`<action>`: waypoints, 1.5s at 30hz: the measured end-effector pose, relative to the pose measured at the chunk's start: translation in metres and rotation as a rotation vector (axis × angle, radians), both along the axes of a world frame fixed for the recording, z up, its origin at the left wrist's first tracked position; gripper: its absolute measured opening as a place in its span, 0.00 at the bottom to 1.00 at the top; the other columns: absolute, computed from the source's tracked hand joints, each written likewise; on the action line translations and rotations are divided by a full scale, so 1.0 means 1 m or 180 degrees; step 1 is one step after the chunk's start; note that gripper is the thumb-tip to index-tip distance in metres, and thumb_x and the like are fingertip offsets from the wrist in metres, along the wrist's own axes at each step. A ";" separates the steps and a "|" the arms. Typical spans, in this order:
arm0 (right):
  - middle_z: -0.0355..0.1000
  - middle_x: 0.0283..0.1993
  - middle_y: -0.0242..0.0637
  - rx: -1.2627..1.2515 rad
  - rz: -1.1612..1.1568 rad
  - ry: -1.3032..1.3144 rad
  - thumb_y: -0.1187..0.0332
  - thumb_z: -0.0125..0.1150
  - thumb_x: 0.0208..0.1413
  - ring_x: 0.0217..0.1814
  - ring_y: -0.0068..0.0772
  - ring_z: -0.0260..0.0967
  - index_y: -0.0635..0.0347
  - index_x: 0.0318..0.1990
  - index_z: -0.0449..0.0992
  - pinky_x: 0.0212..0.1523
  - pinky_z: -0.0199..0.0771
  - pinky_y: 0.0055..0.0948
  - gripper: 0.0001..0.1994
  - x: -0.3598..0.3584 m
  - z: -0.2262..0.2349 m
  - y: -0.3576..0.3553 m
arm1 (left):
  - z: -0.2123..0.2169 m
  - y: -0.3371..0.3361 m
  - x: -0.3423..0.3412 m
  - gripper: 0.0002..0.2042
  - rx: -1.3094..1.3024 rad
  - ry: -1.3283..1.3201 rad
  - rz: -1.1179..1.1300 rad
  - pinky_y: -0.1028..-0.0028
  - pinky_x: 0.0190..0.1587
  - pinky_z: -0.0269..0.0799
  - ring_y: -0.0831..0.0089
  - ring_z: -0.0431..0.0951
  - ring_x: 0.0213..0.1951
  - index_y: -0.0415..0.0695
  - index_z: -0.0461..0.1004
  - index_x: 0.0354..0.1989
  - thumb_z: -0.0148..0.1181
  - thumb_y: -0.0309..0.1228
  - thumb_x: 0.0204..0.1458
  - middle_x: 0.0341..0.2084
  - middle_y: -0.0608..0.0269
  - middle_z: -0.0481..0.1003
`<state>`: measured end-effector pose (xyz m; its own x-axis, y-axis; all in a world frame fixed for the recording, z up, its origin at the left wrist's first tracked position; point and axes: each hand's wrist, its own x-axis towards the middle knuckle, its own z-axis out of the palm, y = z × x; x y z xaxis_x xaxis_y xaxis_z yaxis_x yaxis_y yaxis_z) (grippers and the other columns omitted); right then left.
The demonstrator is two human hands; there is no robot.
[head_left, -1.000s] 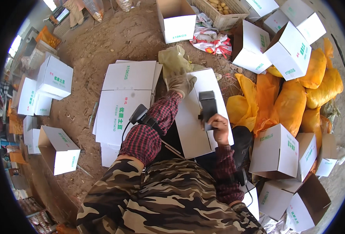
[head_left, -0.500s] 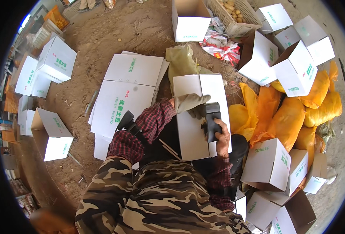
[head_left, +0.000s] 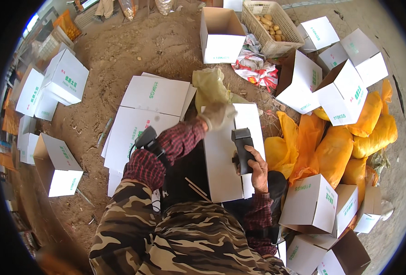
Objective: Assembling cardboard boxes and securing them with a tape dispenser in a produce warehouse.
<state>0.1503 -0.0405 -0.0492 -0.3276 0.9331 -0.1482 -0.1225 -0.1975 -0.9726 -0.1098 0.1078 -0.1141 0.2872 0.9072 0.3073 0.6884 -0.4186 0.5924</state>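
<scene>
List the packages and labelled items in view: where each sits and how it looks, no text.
Flat white carton: under both hands, green print.
Flattened cartons: on the dirt to the left, white with green print.
Open carton: top centre, brown inside, white outside.
Assembled cartons: upper right, white.
Assembled cartons: lower right, white, green print.
Orange sacks: right, bulging.
Plastic crate: top, cream, holding potatoes.

Bare dirt floor [head_left: 134,50], sunlit, outdoors.

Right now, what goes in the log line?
left hand: gloved, on white carton | right hand: holding black tape dispenser on carton
</scene>
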 end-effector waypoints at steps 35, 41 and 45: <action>0.81 0.42 0.46 -0.1651 -0.0762 -0.1633 0.67 0.51 0.52 0.45 0.33 0.75 0.71 0.45 0.84 0.53 0.72 0.29 0.20 0.127 0.059 -0.248 | -0.074 0.106 0.011 0.28 -0.0963 0.0825 -0.0093 0.60 0.55 0.77 0.51 0.84 0.51 0.47 0.84 0.53 0.52 0.59 0.67 0.45 0.50 0.85; 0.80 0.38 0.43 -0.1515 -0.0316 -0.2190 0.66 0.49 0.59 0.41 0.33 0.74 0.69 0.45 0.84 0.40 0.75 0.32 0.19 0.100 -0.014 -0.156 | -0.105 0.132 0.007 0.18 -0.0428 0.0636 -0.0041 0.56 0.42 0.77 0.64 0.84 0.41 0.46 0.85 0.48 0.62 0.48 0.66 0.37 0.58 0.85; 0.84 0.38 0.46 -0.0515 -0.0098 -0.2117 0.63 0.48 0.69 0.38 0.35 0.78 0.72 0.45 0.84 0.43 0.76 0.32 0.20 0.100 -0.123 -0.133 | -0.114 0.113 0.020 0.20 -0.0552 0.0862 -0.0113 0.55 0.44 0.77 0.60 0.83 0.37 0.45 0.82 0.46 0.59 0.51 0.64 0.35 0.60 0.84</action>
<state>0.2508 -0.1738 -0.1720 -0.0925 0.8897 -0.4471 0.4830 -0.3526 -0.8015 -0.0896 0.2209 -0.2281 0.3698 0.9274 0.0572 0.8175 -0.3540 0.4542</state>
